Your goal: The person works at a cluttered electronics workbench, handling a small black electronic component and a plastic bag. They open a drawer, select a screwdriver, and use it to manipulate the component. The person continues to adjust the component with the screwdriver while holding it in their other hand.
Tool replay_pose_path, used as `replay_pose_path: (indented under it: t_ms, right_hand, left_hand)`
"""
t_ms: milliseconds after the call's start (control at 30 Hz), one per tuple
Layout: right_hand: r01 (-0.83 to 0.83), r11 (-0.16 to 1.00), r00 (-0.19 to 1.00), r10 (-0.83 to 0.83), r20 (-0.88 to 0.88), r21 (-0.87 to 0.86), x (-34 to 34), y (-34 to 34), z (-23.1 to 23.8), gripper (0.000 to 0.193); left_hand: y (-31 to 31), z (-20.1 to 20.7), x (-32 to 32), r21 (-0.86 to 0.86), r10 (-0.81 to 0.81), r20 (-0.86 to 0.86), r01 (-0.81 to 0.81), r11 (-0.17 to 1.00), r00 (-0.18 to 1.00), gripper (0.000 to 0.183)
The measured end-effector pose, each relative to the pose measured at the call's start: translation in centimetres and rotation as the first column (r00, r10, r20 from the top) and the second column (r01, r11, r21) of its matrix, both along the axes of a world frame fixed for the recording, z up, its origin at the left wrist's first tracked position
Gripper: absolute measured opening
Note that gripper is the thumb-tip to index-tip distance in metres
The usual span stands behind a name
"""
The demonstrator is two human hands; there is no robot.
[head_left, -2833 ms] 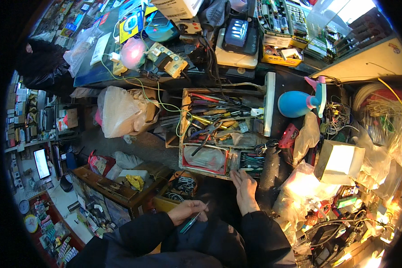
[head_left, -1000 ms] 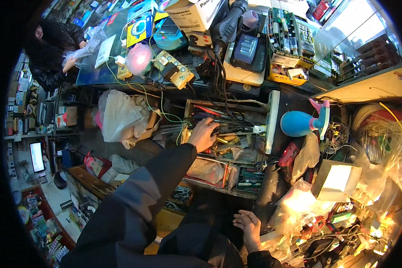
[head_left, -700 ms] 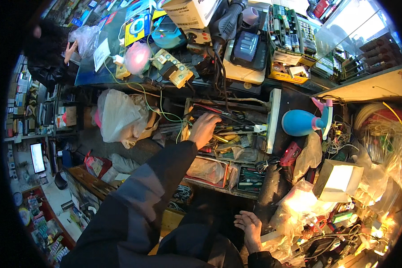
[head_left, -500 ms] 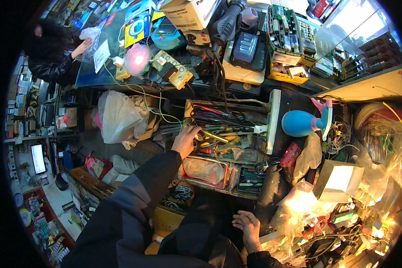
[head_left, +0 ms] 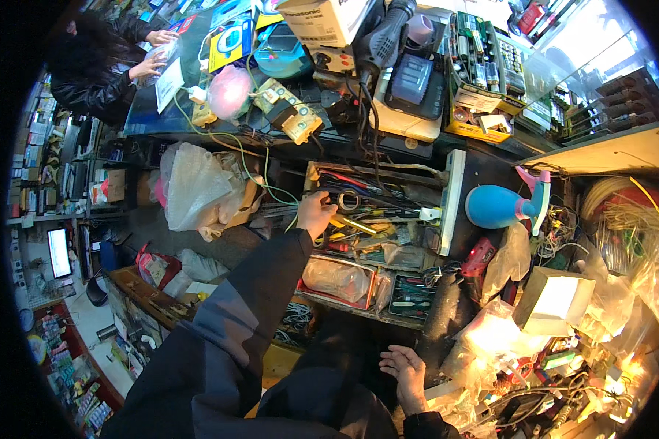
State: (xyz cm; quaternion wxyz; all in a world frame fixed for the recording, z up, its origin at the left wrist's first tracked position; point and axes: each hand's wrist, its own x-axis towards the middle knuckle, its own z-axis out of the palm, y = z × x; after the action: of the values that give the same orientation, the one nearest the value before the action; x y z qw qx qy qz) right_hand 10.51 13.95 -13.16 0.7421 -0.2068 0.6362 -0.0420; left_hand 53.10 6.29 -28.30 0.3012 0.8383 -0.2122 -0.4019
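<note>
My left hand (head_left: 317, 215) reaches into an open drawer (head_left: 451, 201) crowded with hand tools. Its fingers are bent and closed at the drawer's left part; what they grip, if anything, is hidden. Just right of the fingertips is a ring that looks like a tape roll (head_left: 349, 199). A long yellow strip-like tool (head_left: 354, 224) lies beside the hand, among screwdrivers and pliers too jumbled to tell apart. Near my lap, my right hand (head_left: 405, 371) rests with loosely bent fingers apart, holding nothing.
Right of the drawer stand a blue spray bottle (head_left: 494, 205) and a red power tool (head_left: 478, 257). A bubble-wrap bundle (head_left: 190, 192) is left. Above, the bench carries a power strip (head_left: 291, 113) and a battery box (head_left: 476, 58). Another person's hands (head_left: 148, 66) handle clear plastic at far left.
My left hand has moved slightly up and right in the drawer, and the ring now shows beyond its fingertips. My right hand stays put. The other person's second hand has come into view.
</note>
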Motion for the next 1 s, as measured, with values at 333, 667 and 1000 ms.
replay_pose_path:
  t_ms: [333, 667, 1000]
  right_hand:
    - [0.024, 0.999, 0.999, -0.023, -0.034, 0.027, -0.4, 0.4, -0.1, 0.03]
    - [0.015, 1.0, 1.0, -0.015, -0.018, 0.004, -0.1, 0.0, 0.3, 0.03]
    - [0.058, 0.998, 0.998, -0.058, 0.005, 0.03, -0.5, 0.6, 0.0, 0.03]
  left_hand:
    - [-7.5, -2.8, -5.5, 0.142, -0.583, 0.672, 0.692, 0.707, 0.458, 0.061]
    - [-9.3, -2.5, -6.2, 0.37, -0.7, 0.638, 0.67, 0.644, 0.321, 0.054]
    - [-1.8, 0.2, -5.7, 0.178, -0.622, 0.643, 0.703, 0.689, 0.447, 0.031]
